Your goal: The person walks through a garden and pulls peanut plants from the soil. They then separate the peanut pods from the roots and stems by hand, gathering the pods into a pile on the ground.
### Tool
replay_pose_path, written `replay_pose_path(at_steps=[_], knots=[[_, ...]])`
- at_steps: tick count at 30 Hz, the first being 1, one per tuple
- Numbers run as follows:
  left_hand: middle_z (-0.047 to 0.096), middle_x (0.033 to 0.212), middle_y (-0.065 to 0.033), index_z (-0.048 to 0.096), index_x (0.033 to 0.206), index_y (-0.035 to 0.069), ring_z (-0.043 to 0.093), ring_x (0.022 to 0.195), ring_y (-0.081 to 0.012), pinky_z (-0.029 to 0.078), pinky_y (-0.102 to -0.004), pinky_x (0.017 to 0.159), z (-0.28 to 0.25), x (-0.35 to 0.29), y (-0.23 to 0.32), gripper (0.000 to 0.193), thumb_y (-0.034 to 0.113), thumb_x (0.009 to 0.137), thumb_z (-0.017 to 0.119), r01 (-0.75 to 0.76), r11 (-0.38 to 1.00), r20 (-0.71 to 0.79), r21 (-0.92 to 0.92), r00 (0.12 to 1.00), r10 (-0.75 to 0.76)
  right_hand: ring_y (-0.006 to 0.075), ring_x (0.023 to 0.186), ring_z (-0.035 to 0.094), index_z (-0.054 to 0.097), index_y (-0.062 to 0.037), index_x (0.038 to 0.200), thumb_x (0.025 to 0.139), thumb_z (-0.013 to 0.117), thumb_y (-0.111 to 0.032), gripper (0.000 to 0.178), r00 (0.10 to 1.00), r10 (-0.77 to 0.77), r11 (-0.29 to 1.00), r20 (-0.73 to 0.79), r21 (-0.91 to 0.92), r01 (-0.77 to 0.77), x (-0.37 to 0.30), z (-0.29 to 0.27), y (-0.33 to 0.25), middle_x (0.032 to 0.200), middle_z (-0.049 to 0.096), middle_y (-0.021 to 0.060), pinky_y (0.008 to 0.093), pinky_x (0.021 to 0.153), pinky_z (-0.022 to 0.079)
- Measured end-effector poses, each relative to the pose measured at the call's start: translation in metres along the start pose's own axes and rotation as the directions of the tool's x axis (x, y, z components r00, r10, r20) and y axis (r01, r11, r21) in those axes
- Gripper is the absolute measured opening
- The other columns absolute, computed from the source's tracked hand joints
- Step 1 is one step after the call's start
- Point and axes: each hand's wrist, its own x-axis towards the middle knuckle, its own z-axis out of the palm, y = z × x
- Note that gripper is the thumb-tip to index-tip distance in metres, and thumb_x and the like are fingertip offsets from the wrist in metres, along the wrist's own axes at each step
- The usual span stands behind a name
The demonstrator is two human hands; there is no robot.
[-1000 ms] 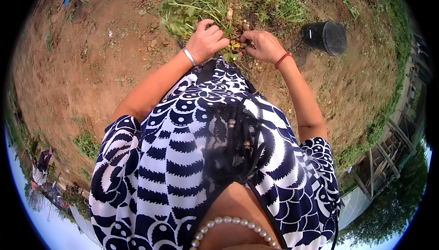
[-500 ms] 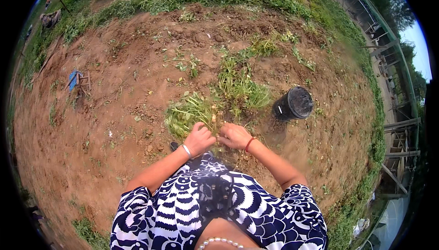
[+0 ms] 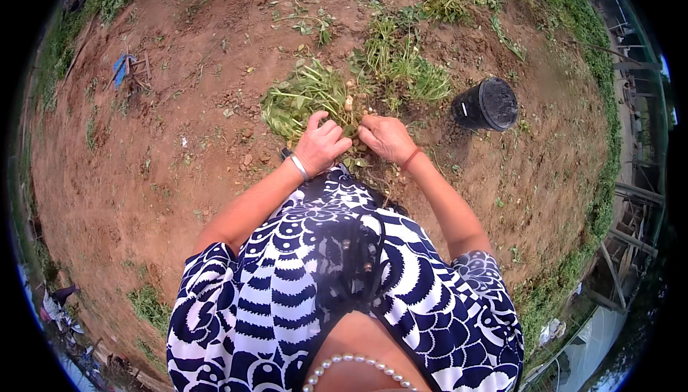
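Note:
A leafy peanut plant [image 3: 304, 98] lies just ahead of my body, its roots toward the right. Pale peanut pods [image 3: 349, 97] hang among those roots, beyond the gap between my hands. My left hand [image 3: 321, 145] is closed at the near, root end of the plant, gripping it with bent fingers. Close by on the right, my right hand [image 3: 387, 137] is pinched at the roots; whatever sits between its fingertips is too small to make out.
A black bucket [image 3: 466, 109] stands on the soil to the right. More pulled plants [image 3: 401, 62] lie beyond my hands. Far left is a small wooden stool [image 3: 136, 66] with blue on it. Wooden framing and netting [image 3: 638, 198] run along the right edge.
My view has tipped downward, so hands, plant and bucket appear higher. My right hand has drawn slightly away from my left, which stays at the plant.

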Motion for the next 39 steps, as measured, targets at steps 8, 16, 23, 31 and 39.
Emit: replay_pose_path(at_steps=[8, 16, 23, 31, 39], knots=[[0.044, 0.067, -0.0003, 0.051, 0.069, 0.014, 0.052, 0.074, -0.0173, 0.035, -0.0430, 0.089, -0.019, 0.004, -0.003, 0.007, 0.012, 0.065, 0.055, 0.026, 0.999, -0.122, 0.035, 0.992, -0.021, 0.0132, 0.051, 0.035, 0.042, -0.0049, 0.065, 0.086, 0.046, -0.023, 0.028, 0.992, 0.122, 0.375, 0.031, 0.924, -0.075, -0.015, -0.004, 0.013, 0.057, 0.038, 0.0001, 0.0257, 0.045, 0.031], [0.045, 0.068, 0.0005, 0.049, 0.070, 0.015, 0.052, 0.075, -0.0158, 0.035, -0.0441, 0.091, -0.024, -0.008, -0.016, 0.010, 0.010, 0.067, 0.057, 0.026, 0.997, -0.048, 0.078, 0.999, -0.022, 0.0104, 0.052, 0.042, 0.051, -0.0038, 0.083, 0.089, 0.042, -0.021, 0.021, 0.967, 0.252, 0.000, 0.024, 1.000, -0.025, -0.008, -0.061, -0.013, 0.062, 0.044, 0.0017, 0.0191, 0.039, 0.031], [0.046, 0.068, 0.0008, 0.049, 0.070, 0.015, 0.053, 0.076, -0.0153, 0.034, -0.0454, 0.092, -0.019, -0.002, -0.015, 0.011, 0.009, 0.067, 0.058, -0.044, 0.996, -0.055, 0.078, 0.997, 0.048, 0.0199, 0.069, 0.059, 0.053, -0.0067, 0.112, 0.085, 0.053, -0.013, 0.028, 1.000, 0.014, 0.893, 0.001, 0.450, -0.013, 0.035, -0.029, -0.008, 0.084, 0.058, 0.0080, 0.0286, 0.054, 0.043], [0.045, 0.068, 0.0010, 0.052, 0.073, 0.015, 0.053, 0.074, -0.0152, 0.033, -0.0454, 0.093, -0.015, -0.004, -0.016, 0.010, 0.009, 0.068, 0.056, -0.004, 0.998, -0.039, 0.056, 0.999, 0.006, 0.0321, 0.071, 0.059, 0.056, -0.0091, 0.085, 0.076, 0.060, -0.017, 0.013, 0.983, -0.172, 0.951, -0.059, -0.270, 0.150, 0.049, -0.014, -0.012, 0.079, 0.056, 0.0116, 0.0415, 0.059, 0.047], [0.046, 0.065, -0.0004, 0.048, 0.112, 0.013, 0.051, 0.071, -0.0194, 0.034, -0.0472, 0.093, 0.010, -0.009, -0.023, 0.044, 0.005, 0.070, 0.055, 0.384, 0.923, -0.038, 0.025, 0.923, -0.382, 0.0349, 0.070, 0.058, 0.053, -0.0032, 0.071, 0.076, 0.063, -0.029, 0.028, 0.996, -0.060, 0.994, 0.059, -0.092, 0.066, 0.031, -0.020, -0.028, 0.072, 0.057, 0.0144, 0.0439, 0.060, 0.045]])
